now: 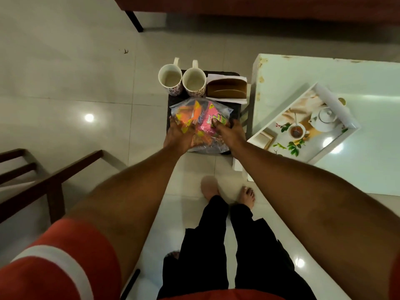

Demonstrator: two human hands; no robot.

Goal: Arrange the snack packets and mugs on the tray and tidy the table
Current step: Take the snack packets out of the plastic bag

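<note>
A clear plastic bag of orange and pink snack packets lies on a small dark stool. My left hand grips the bag's left side. My right hand grips its right side, thumb on the pink packet. Two white floral mugs stand side by side at the stool's far edge. The white tray with a printed teapot picture sits tilted on the white table to the right, holding no objects.
A brown napkin holder with white napkins stands next to the mugs. A dark wooden chair is at the left, a dark furniture leg at the back. My feet stand on pale floor tiles below the stool.
</note>
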